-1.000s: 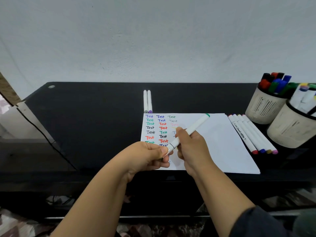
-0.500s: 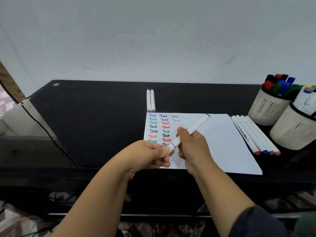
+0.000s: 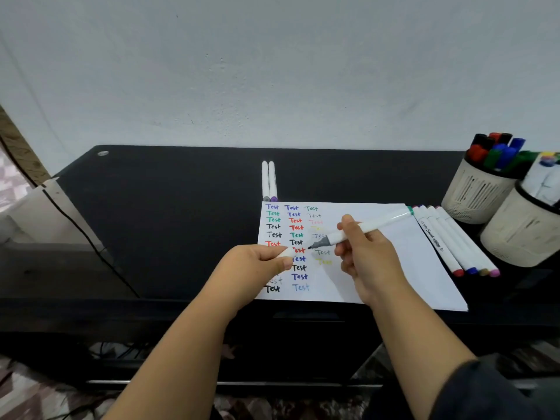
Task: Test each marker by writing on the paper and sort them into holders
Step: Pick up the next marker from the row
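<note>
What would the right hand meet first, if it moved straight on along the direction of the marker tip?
Probably the left hand: the marker in the right hand points at the cap it holds. Depth is unclear.

My right hand (image 3: 368, 256) held the uncapped white marker (image 3: 368, 227), its grey tip just above the paper (image 3: 378, 262) with its rows of coloured "Test" words. My left hand (image 3: 257, 263) pinched the white cap (image 3: 286, 253). Four capped markers (image 3: 454, 241) lay beside two ribbed holders (image 3: 477, 195).
</note>
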`<control>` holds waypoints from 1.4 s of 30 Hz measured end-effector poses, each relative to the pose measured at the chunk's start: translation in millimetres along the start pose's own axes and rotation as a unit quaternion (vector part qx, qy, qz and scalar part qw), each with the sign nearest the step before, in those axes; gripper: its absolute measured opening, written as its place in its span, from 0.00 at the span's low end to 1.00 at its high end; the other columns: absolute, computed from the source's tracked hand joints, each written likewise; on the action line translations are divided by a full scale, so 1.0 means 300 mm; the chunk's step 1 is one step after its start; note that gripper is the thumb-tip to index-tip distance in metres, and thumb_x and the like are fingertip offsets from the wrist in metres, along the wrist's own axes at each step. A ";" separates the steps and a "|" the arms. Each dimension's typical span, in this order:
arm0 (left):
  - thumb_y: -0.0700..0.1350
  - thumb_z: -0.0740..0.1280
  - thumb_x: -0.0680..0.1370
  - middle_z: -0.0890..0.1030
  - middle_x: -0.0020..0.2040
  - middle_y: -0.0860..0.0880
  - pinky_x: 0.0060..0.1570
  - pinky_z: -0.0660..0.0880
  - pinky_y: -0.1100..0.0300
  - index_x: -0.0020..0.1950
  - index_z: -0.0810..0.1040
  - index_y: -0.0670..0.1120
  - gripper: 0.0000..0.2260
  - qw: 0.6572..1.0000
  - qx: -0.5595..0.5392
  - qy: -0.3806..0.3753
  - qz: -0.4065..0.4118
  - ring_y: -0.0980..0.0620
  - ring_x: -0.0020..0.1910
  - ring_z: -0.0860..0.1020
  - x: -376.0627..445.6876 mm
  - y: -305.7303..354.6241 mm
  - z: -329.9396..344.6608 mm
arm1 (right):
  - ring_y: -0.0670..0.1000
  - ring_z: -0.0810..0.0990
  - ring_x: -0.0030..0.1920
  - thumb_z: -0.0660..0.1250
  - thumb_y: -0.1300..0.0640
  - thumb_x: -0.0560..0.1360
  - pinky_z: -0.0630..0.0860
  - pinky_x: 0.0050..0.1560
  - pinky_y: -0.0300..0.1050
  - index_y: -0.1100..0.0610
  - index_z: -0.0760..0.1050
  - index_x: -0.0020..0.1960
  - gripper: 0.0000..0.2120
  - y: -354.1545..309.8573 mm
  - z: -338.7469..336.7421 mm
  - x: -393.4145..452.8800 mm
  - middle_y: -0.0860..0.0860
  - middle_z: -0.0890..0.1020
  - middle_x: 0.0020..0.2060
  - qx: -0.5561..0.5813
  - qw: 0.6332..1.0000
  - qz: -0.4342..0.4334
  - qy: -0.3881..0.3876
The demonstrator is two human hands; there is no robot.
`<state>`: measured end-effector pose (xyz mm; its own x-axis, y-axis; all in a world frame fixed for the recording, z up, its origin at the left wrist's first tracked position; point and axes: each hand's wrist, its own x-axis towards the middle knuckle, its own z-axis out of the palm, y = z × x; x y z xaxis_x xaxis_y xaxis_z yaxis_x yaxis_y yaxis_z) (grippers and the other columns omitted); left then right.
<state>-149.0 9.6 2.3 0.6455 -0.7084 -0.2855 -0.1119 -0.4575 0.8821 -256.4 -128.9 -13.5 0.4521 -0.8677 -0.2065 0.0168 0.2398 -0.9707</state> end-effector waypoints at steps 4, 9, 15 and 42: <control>0.52 0.69 0.75 0.79 0.57 0.59 0.44 0.67 0.70 0.61 0.78 0.56 0.15 0.999 -0.009 0.031 0.031 0.66 0.48 0.75 0.012 -0.012 0.020 | 0.47 0.68 0.28 0.71 0.57 0.73 0.64 0.27 0.38 0.55 0.74 0.36 0.09 -0.001 -0.065 0.014 0.51 0.76 0.28 -0.078 0.995 -0.056 -0.014; 0.53 0.68 0.75 0.78 0.59 0.59 0.38 0.64 0.74 0.63 0.77 0.56 0.16 0.997 0.014 0.058 0.052 0.69 0.43 0.71 0.033 -0.019 0.037 | 0.44 0.69 0.25 0.68 0.57 0.72 0.65 0.32 0.41 0.55 0.69 0.35 0.11 0.017 -0.077 0.023 0.50 0.75 0.26 -0.189 0.978 -0.084 0.002; 0.54 0.67 0.76 0.79 0.60 0.57 0.43 0.69 0.70 0.63 0.77 0.57 0.16 0.997 0.019 0.063 0.045 0.62 0.51 0.75 0.048 -0.033 0.044 | 0.51 0.65 0.31 0.65 0.58 0.73 0.62 0.33 0.44 0.55 0.58 0.31 0.18 0.038 -0.053 0.030 0.55 0.68 0.28 -0.243 0.964 -0.104 0.019; 0.53 0.66 0.76 0.78 0.61 0.58 0.49 0.69 0.65 0.63 0.76 0.57 0.15 0.996 0.041 0.067 0.048 0.59 0.57 0.75 0.052 -0.045 0.058 | 0.44 0.61 0.21 0.62 0.64 0.72 0.56 0.22 0.34 0.54 0.54 0.31 0.19 0.059 -0.054 0.036 0.47 0.59 0.24 -0.267 0.956 -0.123 -0.002</control>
<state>-150.5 -4.6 -20.5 0.7226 -0.6762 -0.1434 -0.2364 -0.4367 0.8680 -265.7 -141.2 -35.1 0.4959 -0.8677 0.0355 -0.3339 -0.2282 -0.9146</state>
